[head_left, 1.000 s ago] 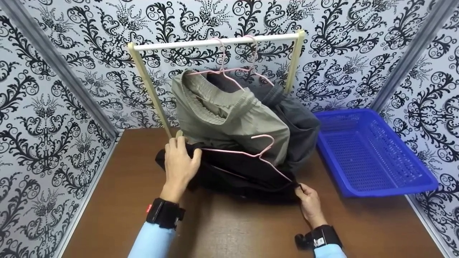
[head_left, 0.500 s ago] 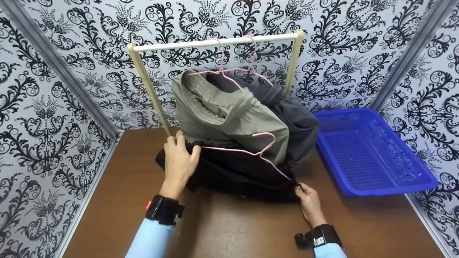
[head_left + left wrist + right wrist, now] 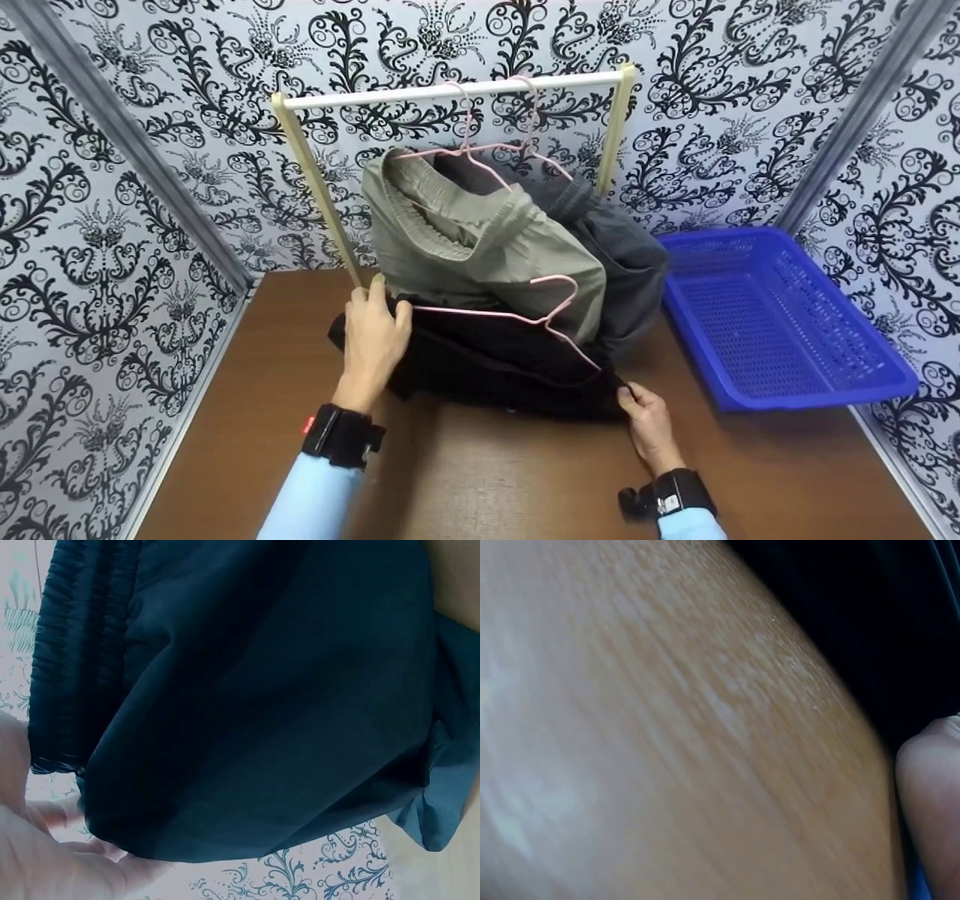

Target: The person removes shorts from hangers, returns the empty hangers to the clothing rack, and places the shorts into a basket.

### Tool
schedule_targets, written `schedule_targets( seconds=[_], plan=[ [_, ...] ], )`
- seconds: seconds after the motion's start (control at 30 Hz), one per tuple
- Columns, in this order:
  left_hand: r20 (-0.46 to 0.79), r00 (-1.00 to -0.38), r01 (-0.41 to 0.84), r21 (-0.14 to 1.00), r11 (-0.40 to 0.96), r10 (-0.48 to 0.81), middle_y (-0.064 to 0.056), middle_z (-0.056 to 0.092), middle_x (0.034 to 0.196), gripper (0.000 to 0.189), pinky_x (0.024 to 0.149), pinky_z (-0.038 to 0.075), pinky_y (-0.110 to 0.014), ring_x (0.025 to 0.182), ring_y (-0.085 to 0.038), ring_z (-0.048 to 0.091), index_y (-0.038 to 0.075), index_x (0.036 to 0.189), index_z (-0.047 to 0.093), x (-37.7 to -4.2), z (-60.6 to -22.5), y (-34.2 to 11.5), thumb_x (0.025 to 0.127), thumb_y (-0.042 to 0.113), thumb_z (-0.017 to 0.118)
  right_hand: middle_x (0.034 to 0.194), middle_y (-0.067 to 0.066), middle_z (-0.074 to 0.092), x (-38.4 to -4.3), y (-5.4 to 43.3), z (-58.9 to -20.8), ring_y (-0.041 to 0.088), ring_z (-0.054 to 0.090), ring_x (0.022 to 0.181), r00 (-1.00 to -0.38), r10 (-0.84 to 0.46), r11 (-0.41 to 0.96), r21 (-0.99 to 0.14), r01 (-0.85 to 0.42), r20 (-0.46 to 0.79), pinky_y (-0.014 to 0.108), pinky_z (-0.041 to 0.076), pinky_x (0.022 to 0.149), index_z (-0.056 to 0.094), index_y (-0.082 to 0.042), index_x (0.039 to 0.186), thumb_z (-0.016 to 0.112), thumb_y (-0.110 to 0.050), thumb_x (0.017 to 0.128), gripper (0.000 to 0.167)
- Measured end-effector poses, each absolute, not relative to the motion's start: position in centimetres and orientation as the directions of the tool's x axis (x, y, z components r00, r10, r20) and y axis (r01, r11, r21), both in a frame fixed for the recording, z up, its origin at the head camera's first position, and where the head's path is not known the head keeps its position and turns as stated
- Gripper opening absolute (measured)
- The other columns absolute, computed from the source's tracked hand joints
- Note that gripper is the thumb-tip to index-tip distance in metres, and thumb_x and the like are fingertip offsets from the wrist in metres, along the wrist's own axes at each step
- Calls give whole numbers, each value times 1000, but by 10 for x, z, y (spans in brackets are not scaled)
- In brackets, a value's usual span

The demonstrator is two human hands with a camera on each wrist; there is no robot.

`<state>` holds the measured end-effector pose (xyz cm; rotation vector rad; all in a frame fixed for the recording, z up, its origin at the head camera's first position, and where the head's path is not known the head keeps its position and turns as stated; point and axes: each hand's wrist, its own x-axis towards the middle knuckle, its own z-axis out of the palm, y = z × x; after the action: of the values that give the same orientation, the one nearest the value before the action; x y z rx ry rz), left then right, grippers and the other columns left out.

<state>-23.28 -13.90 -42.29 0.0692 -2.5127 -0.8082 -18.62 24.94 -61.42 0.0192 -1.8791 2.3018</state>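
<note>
Black shorts with a gathered elastic waistband stretch between my two hands above the table. My left hand holds the waistband's left end, the thumb on the near side; part of its grip is hidden by the cloth. At the right end, my right hand pinches the waistband between thumb and fingers. A pink hanger lies in the waist opening, its hook standing free in front of the rack. Its left arm runs to my left hand, while its right tip sits inside the cloth, short of my right hand.
Behind, a rack with a white rail carries olive shorts and dark grey shorts on pink hangers. A blue perforated basket stands on the right of the brown table. Patterned walls enclose the sides.
The right end of the waistband is drawn out past the hanger's right tip, leaving a wider gap between tip and right hand. My left thumb has shifted slightly left. The hanger tilts a little.
</note>
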Motion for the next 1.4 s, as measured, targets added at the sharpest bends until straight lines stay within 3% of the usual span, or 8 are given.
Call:
schedule_targets(
  seconds=[0.13, 0.23, 0.37, 0.5, 0.7, 0.9, 1.1, 1.4],
  plan=[
    [438, -878, 99, 564, 820, -195, -36, 59, 118, 50, 90, 49, -62, 105, -55, 60, -6, 140, 57, -233, -421, -140, 95, 17, 56, 95, -10, 74, -186, 249, -614, 2, 65, 94, -987, 122, -145, -982, -118, 101, 16, 50, 87, 66, 21, 109, 54, 1, 103, 24],
    [443, -874, 103, 568, 816, -198, -36, 61, 116, 47, 89, 50, -62, 104, -55, 61, -7, 138, 59, -233, -420, -140, 96, 14, 56, 95, -13, 73, -186, 248, -613, 2, 65, 94, -987, 132, -115, -988, -105, 90, 16, 50, 87, 56, 30, 115, 54, 0, 104, 32],
    [470, -859, 117, 565, 817, -203, -35, 64, 112, 43, 86, 50, -63, 102, -55, 63, -7, 134, 62, -234, -420, -140, 95, 11, 56, 90, -10, 71, -187, 248, -613, 3, 64, 89, -983, 163, -68, -993, -96, 84, 17, 49, 83, 65, 22, 103, 57, -1, 103, 24],
    [496, -837, 120, 581, 805, -233, -31, 66, 101, 30, 79, 51, -63, 94, -54, 65, -5, 119, 68, -235, -419, -142, 95, 7, 56, 80, -7, 63, -188, 247, -613, 5, 58, 80, -978, 182, -1, -995, -102, 100, 18, 47, 75, 64, 16, 91, 60, -1, 102, 20],
    [519, -815, 119, 586, 802, -258, -30, 64, 89, 12, 74, 50, -63, 87, -55, 65, -7, 97, 63, -237, -417, -143, 94, 3, 55, 78, -8, 61, -190, 246, -616, 4, 55, 78, -971, 194, 67, -990, -126, 137, 17, 45, 73, 64, 16, 91, 64, -1, 100, 19],
    [519, -806, 113, 607, 787, -285, -31, 67, 88, 13, 76, 50, -64, 88, -57, 66, -6, 92, 62, -239, -414, -144, 94, 3, 54, 83, -3, 68, -190, 246, -616, 5, 60, 80, -968, 213, 76, -990, -121, 134, 17, 47, 77, 70, 13, 93, 66, -2, 98, 16],
    [446, -830, 65, 673, 737, -334, -26, 73, 90, 19, 77, 52, -61, 87, -52, 69, -4, 91, 68, -239, -408, -147, 95, 5, 51, 86, 0, 71, -191, 246, -619, 4, 60, 82, -967, 221, 84, -990, -115, 131, 16, 47, 78, 71, 14, 96, 67, -1, 98, 16],
    [374, -847, 11, 722, 692, -377, -25, 74, 94, 26, 80, 53, -59, 92, -50, 69, -4, 95, 74, -238, -400, -152, 94, 7, 51, 81, -10, 68, -191, 244, -617, 4, 59, 81, -968, 237, 15, -996, -85, 86, 16, 47, 76, 66, 21, 100, 67, -1, 98, 22]
  ],
)
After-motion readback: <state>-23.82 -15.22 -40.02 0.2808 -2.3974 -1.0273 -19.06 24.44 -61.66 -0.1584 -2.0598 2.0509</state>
